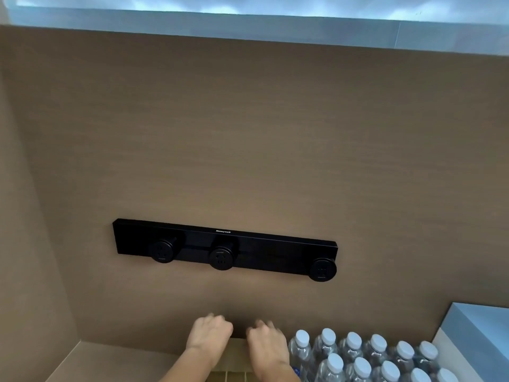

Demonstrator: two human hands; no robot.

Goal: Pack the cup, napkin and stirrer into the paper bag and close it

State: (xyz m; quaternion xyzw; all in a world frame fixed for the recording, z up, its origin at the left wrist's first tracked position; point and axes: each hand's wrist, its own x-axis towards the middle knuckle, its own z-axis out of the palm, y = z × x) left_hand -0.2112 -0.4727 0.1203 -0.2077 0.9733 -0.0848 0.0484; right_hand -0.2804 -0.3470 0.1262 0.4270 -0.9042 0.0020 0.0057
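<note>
The brown paper bag [237, 357] stands at the bottom of the view against the wall, and only a strip of it shows between my wrists. My left hand [210, 335] and my right hand [266, 345] sit side by side on the bag's top edge, with the fingers curled over it and slightly blurred. The cup, the napkin and the stirrer are not in sight.
Several plastic water bottles with white caps [360, 354] stand packed just right of my right hand. A pale blue box [479, 337] fills the right corner. A black power strip with three round sockets [224, 249] hangs on the brown wall above.
</note>
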